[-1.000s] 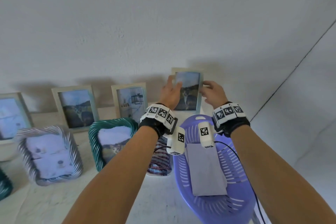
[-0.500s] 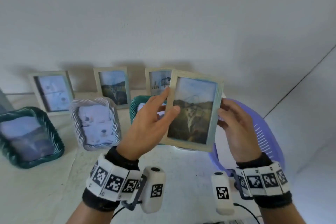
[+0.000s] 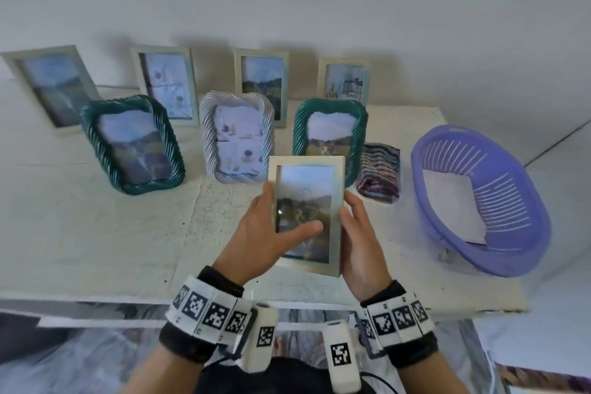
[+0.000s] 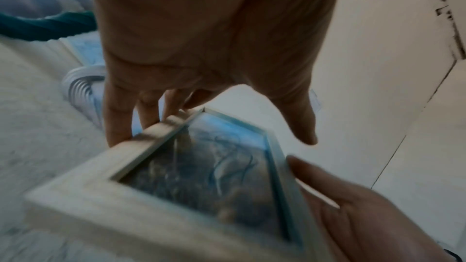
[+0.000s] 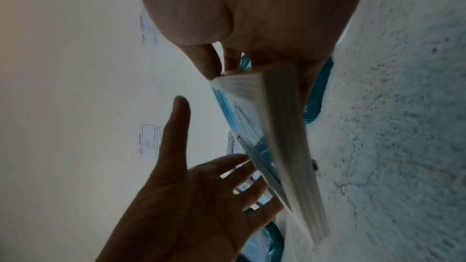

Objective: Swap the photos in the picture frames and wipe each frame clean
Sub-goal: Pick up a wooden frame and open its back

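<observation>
Left hand (image 3: 256,240): fingers behind the frame's left edge, thumb laid across the glass, holding it.
Right hand (image 3: 361,243): cupped along the right edge, gripping it.
Frame (image 3: 305,214): pale wood, face up to the head camera, held above the table's (image 3: 96,233) near middle.
Beyond frame: teal frame (image 3: 329,134), white frame (image 3: 236,137).
Right of frame: folded cloth (image 3: 379,173), then purple basket (image 3: 479,201).

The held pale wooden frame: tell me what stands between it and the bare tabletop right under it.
Nothing visible. The pale wooden frame is gripped by the left hand and right hand above a bare stretch of the table. The green twisted frame and folded striped cloth lie farther back.
</observation>
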`<state>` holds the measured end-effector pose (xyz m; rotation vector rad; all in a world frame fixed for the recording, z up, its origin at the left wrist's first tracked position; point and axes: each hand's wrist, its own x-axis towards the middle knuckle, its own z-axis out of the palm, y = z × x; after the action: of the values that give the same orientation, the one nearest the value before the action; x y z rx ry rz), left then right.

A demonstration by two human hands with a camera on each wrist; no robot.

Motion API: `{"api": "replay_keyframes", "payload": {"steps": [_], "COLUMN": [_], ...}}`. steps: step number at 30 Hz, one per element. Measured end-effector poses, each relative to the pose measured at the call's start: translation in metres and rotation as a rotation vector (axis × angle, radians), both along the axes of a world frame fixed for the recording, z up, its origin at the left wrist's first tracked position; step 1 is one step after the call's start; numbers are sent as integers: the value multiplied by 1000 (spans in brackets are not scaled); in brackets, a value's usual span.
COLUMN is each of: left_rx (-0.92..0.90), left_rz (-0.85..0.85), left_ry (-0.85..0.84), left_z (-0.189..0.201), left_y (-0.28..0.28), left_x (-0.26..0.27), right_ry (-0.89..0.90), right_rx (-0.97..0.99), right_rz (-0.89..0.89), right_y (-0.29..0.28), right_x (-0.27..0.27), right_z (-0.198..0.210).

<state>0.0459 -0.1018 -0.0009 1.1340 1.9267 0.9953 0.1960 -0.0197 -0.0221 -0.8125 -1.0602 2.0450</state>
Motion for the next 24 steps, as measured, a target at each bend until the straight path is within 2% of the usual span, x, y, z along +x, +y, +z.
{"api": "replay_keyframes", "payload": {"steps": [4, 7, 11, 14, 20, 22, 24], "left_rx": [36, 113, 114, 137, 287, 310, 288], "left_rz": [44, 94, 39, 20, 118, 186, 241], "left_ry": [-124, -274, -430, -509, -682, -672, -575], "left_z": [-17, -10, -14, -19, -22, -27, -38], "left_y": [2, -1, -6, -9, -20, -24, -26], "left_x": [6, 11, 11, 10, -11, -20, -26], "right_ry": [-38, -33, -119, -145, -264, -317, -428], "right_rx": [-1, -126, -198, -152, 14, 60, 179], "right_rz": [92, 87, 80, 95, -69, -75, -73], "right_y": [-10, -9, -2, 4, 17, 19, 19], "right_x": [-5, -7, -13, -15, -7, -4, -1], "right_z": [-2, -1, -1, 2, -1, -6, -15]}}
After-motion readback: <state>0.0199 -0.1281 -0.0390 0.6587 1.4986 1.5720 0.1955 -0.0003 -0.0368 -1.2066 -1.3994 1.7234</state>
